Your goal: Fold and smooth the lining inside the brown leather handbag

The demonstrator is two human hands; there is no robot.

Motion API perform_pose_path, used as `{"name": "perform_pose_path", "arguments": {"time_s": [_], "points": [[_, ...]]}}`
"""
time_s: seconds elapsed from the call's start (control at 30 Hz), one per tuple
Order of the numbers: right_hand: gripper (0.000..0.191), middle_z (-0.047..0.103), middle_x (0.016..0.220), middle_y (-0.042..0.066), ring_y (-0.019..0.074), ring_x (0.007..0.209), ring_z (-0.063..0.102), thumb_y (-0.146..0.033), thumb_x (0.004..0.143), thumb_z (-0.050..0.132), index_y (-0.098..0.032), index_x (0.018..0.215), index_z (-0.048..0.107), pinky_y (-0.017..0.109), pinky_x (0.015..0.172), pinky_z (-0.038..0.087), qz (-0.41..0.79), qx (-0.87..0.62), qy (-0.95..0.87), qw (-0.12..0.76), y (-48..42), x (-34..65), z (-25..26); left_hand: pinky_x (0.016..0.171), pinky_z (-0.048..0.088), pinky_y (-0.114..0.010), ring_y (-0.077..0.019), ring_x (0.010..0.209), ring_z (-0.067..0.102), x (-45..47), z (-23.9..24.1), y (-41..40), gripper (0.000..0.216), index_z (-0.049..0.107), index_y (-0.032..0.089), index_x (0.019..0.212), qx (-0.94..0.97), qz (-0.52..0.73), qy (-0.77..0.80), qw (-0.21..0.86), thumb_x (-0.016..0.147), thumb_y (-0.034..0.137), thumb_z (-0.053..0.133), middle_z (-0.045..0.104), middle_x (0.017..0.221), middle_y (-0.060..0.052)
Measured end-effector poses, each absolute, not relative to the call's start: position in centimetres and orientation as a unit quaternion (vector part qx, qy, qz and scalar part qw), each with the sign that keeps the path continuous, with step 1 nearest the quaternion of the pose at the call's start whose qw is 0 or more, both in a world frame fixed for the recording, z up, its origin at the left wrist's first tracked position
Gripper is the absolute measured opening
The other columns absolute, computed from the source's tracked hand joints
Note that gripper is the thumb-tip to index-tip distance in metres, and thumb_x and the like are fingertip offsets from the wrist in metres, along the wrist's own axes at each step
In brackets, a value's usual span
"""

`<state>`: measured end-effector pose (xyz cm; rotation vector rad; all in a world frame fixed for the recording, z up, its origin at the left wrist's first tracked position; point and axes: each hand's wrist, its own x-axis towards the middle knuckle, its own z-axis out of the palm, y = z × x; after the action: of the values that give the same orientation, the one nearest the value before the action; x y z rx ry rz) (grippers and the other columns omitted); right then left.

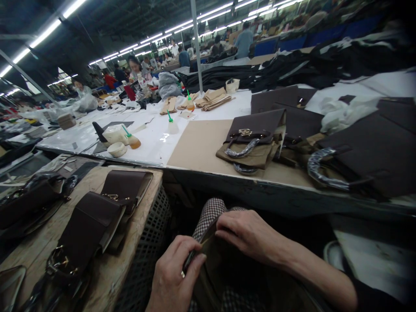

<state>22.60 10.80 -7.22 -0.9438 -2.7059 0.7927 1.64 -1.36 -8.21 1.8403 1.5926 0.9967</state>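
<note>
An olive-brown bag lies over my lap, its opening facing up and its inside in deep shadow. My left hand is closed at the bag's left edge. Between its thumb and fingers sits a small dark piece with a shiny end, whose kind I cannot make out. On the far rim, my right hand pinches the bag's edge, fingertips bent inward. A thin pale line runs along the rim between the two hands. Checked cloth covers my legs beneath.
Dark brown bags rest on a worn wooden board over a black crate at left. Ahead, a white worktable carries glue bottles, a brown board and a flap bag. More bags are piled right. People work farther back.
</note>
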Motion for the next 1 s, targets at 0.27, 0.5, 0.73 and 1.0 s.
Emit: {"name": "perform_pose_path", "arguments": {"time_s": [0.27, 0.5, 0.73, 1.0], "points": [[0.014, 0.07, 0.086, 0.002, 0.0185, 0.076, 0.063, -0.025, 0.097, 0.055, -0.02, 0.086, 0.061, 0.029, 0.067, 0.041, 0.272, -0.316, -0.903, 0.103, 10.3, 23.1, -7.4, 0.087, 0.053, -0.029, -0.0189, 0.097, 0.064, 1.8, -8.2, -1.3, 0.01, 0.06, 0.022, 0.1, 0.689, 0.352, 0.595, 0.219, 0.093, 0.017, 0.057, 0.064, 0.103, -0.005], [0.014, 0.07, 0.087, 0.002, 0.0189, 0.077, 0.063, -0.024, 0.097, 0.054, -0.02, 0.087, 0.062, 0.029, 0.069, 0.042, 0.277, -0.319, -0.899, 0.111, 10.1, 23.3, -7.3, 0.083, 0.056, -0.029, -0.0191, 0.092, 0.066, 2.3, -8.1, -1.3, 0.011, 0.062, 0.022, 0.101, 0.731, 0.315, 0.589, 0.141, 0.094, 0.017, 0.056, 0.064, 0.106, -0.007], [0.014, 0.069, 0.085, 0.001, 0.0189, 0.077, 0.064, -0.026, 0.097, 0.055, -0.021, 0.086, 0.062, 0.03, 0.068, 0.043, 0.264, -0.329, -0.902, 0.098, 10.3, 22.9, -7.4, 0.075, 0.056, -0.027, -0.0173, 0.087, 0.066, 2.8, -8.4, -1.2, 0.016, 0.066, 0.021, 0.098, 0.74, 0.299, 0.594, 0.098, 0.096, 0.015, 0.051, 0.063, 0.111, -0.008], [0.008, 0.061, 0.124, 0.006, 0.0233, 0.11, 0.057, -0.023, 0.088, 0.068, -0.021, 0.08, 0.069, 0.034, 0.09, 0.046, 0.306, -0.285, -0.897, 0.145, 11.9, 22.1, -6.5, 0.08, 0.055, -0.031, -0.0208, 0.095, 0.068, 2.8, -8.7, -1.3, 0.015, 0.062, 0.021, 0.078, 0.684, 0.349, 0.619, 0.168, 0.093, 0.021, 0.059, 0.067, 0.108, -0.007]]}}
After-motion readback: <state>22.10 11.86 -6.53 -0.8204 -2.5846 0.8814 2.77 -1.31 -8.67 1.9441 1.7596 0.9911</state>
